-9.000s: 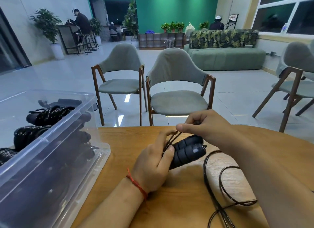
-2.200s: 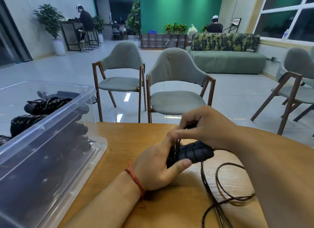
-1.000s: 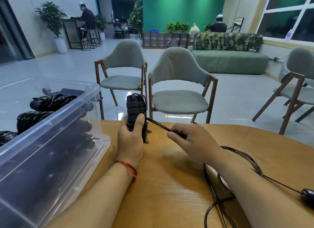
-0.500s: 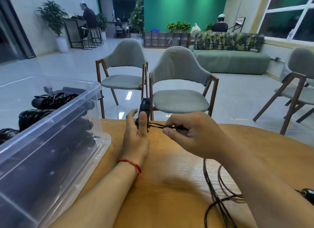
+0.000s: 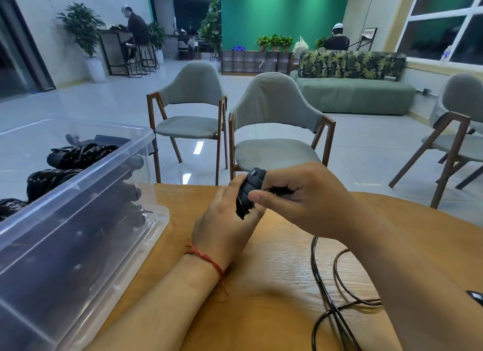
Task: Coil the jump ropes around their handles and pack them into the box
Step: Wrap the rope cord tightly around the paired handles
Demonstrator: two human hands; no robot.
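My left hand (image 5: 224, 220) grips the black jump rope handles (image 5: 248, 191) above the far edge of the wooden table (image 5: 274, 285). My right hand (image 5: 300, 201) is pressed close against them from the right and pinches the thin black rope (image 5: 324, 285) beside the handles. The loose rest of the rope runs down in loops across the table toward the near edge. On the left stands a clear plastic box (image 5: 78, 220) holding several coiled black jump ropes (image 5: 78, 154).
Two grey chairs (image 5: 274, 131) stand just beyond the table's far edge, another at the right. A small black object (image 5: 474, 295) peeks out by my right forearm. People sit far off in the room.
My right hand has carried the rope up against the handles, which my left hand now holds tilted and lower. Earlier the handles stood upright with the rope stretched out to the right.
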